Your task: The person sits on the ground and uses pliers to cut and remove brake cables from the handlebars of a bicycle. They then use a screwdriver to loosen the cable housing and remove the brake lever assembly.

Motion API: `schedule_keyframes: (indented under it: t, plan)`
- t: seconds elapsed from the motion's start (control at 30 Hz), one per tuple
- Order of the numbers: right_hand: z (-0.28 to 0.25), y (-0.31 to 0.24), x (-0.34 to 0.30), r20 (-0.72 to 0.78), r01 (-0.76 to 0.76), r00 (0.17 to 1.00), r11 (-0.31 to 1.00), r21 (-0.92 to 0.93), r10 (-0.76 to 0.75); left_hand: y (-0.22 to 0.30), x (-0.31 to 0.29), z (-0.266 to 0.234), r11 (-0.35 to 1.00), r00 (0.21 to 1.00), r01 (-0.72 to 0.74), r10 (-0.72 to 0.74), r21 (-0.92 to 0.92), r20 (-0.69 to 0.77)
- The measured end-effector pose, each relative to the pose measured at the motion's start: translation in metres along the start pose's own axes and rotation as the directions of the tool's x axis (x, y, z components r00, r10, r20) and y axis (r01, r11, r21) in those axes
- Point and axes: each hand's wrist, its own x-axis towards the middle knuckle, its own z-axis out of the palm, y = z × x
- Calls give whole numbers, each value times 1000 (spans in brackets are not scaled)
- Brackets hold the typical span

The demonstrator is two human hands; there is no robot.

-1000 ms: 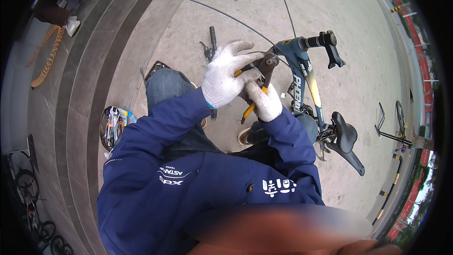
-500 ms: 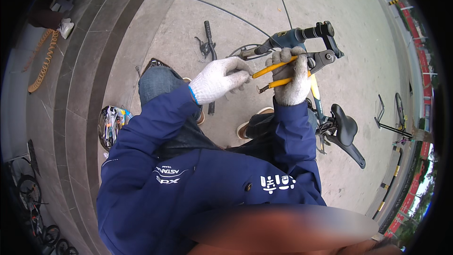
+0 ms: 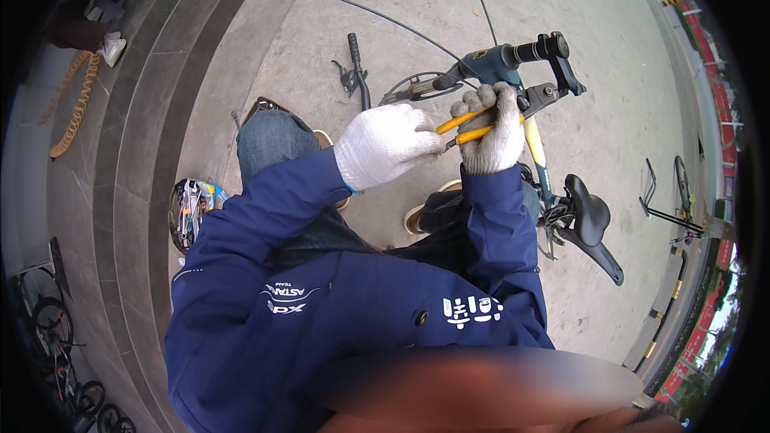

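Note:
Both my hands wear knitted gloves. My right hand is wrapped around yellow-handled cable cutters, their dark jaw end pointing up and right. The two handles lie close together. My left hand is closed at the free ends of the handles, its fingertips pinching there; the small catch at the handle end is mostly hidden by them. Just beyond the cutters stands a dark blue bicycle frame with its stem and saddle. A black cable sticks out from its front.
A loose handlebar with brake lever lies on the concrete ahead. An open bag of tools is at my left, beside dark steps. An orange coiled hose and another person's shoe are at far left.
My left hand has moved right and closed on the cutters' handle ends. The handles have come nearer together as my right hand squeezed them.

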Motion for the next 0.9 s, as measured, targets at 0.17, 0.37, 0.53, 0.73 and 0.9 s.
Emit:
schedule_keyframes:
  t: [0.17, 0.37, 0.53, 0.73, 0.9]
  plan:
    - [-2, 5, -1, -47, -48, 998, 998, -39, 47, -2, -3, 4, 995, 998, -47, 44, 84, 38]
    - [2, 2, -4, -7, -67, 998, 998, 10, 67, 2, -7, 6, 989, 999, 20, -26, -144, -40]
    - [12, -2, -7, 63, 6, 998, 999, 45, -9, 8, -7, 6, 900, 963, 158, -231, -406, -138]
    - [16, -9, -7, 149, 4, 989, 995, 104, -20, 18, -4, 9, 180, 675, 523, -685, -833, 276]
    - [12, -11, -6, 266, -155, 955, 984, 83, 128, 13, -2, 4, 108, 649, 631, -616, -768, 447]
